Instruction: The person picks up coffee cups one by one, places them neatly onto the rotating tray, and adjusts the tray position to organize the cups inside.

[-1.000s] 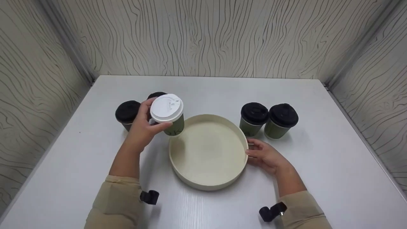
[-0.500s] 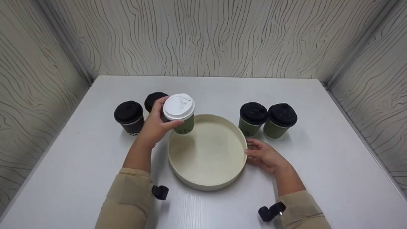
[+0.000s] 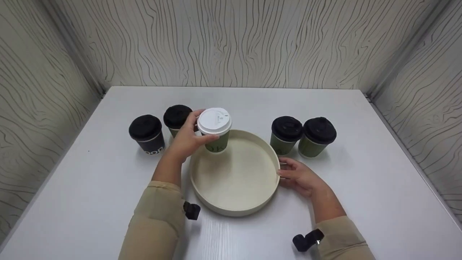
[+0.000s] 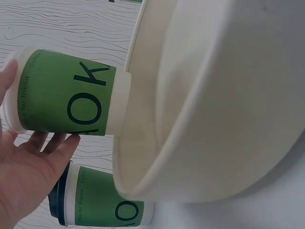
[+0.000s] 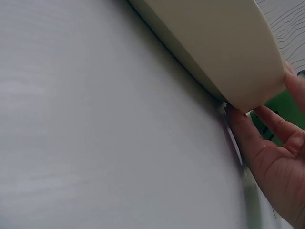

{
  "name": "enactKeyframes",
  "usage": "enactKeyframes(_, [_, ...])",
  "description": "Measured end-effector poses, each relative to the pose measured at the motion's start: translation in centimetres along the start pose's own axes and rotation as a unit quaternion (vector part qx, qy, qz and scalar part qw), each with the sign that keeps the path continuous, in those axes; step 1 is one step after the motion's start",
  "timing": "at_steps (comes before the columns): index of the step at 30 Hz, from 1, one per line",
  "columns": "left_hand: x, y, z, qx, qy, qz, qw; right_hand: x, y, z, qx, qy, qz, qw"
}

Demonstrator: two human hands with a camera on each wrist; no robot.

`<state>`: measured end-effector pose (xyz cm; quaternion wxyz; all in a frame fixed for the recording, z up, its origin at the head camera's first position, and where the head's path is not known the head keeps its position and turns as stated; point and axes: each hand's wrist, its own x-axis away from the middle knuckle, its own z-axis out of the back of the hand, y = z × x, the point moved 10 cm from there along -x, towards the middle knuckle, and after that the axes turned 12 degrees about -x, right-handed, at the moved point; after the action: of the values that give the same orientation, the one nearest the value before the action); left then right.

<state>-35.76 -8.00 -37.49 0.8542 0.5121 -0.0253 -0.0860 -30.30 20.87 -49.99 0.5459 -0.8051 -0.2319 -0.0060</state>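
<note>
Tray [image 3: 236, 180] first, as the biggest thing I have hold of: it could slide or tip on this smooth white table [image 3: 86, 202] if my right hand [image 3: 299, 177] tugs sideways or lifts its wall. Next, the white-lidded cup [image 4: 69, 93] might knock its base on the far left rim if I bring it too low, and a knock there could tilt it in my grip. My left hand [image 3: 187, 142] is near the farther black-lidded cup [image 3: 177, 115] on the left, so a careless swing back could topple that one. Smallest of all, the white lid [image 3: 214, 120]: my fingers sit high, close to it, and too hard a squeeze could dent the cup wall or pop the lid loose.

As for where they lie, the tray sits between my two hands, its right side pinched in my right one, thumb at the rim and a fingertip down by the bottom edge. The white-lidded cup is held in my left, thumb on the near side and fingers round the far side, roughly upright and, it looks to me, over the tray's far left part. It is well apart from my right hand. I cannot tell how much room lies beneath its base.
</note>
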Motion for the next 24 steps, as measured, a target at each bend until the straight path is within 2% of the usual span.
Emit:
enactKeyframes(10, [-1.0, -1.2, -0.7, 0.030, -0.006, 0.016, 0.9994, 0.0, -0.1, -0.3, -0.005, -0.009, 0.002, 0.9999])
enactKeyframes(13, [-1.2, -1.3, -1.0, 0.029, -0.012, 0.020, 0.9993, 0.1, -0.1, -0.3, -0.004, -0.005, 0.000, 1.0000])
enactKeyframes(20, [-1.3, -2.1, -1.7, 0.011, -0.022, 0.052, 0.9984, 0.1, 0.0, -0.1, -0.003, 0.006, -0.007, 1.0000])
enactKeyframes(24, [-1.3, -2.3, -1.9, 0.005, -0.028, 0.056, 0.9980, 0.1, 0.0, -0.2, -0.007, 0.001, -0.005, 1.0000])
